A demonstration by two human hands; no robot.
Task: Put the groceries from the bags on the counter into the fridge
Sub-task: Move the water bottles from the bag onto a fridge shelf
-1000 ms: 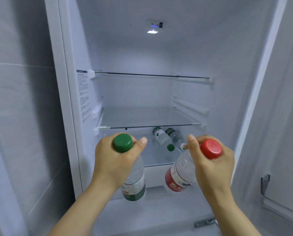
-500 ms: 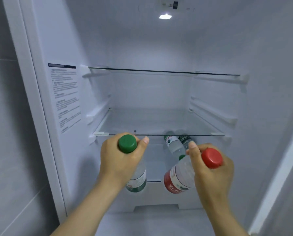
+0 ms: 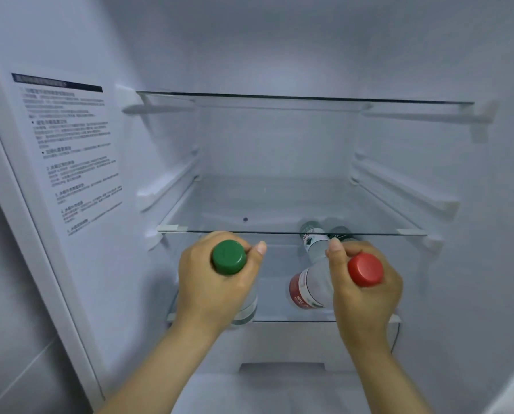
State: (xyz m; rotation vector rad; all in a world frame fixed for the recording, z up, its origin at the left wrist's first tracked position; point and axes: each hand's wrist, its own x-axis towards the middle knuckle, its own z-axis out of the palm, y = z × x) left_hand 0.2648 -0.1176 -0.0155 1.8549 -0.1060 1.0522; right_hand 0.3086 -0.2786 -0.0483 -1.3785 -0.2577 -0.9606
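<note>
Two bottles (image 3: 313, 245) on lower shelf (image 3: 275, 297), right

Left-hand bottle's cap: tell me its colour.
Green; the cap shows best in the head view.

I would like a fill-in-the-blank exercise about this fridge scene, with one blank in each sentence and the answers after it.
1. The left hand grips the upright bottle, whose cap is ____.
2. The right hand grips the tilted bottle, whose cap is ____.
3. The lying bottles behind the hands number ____.
4. The printed label is on the ____ wall of the fridge.

Missing words: green; red; two; left.
</note>
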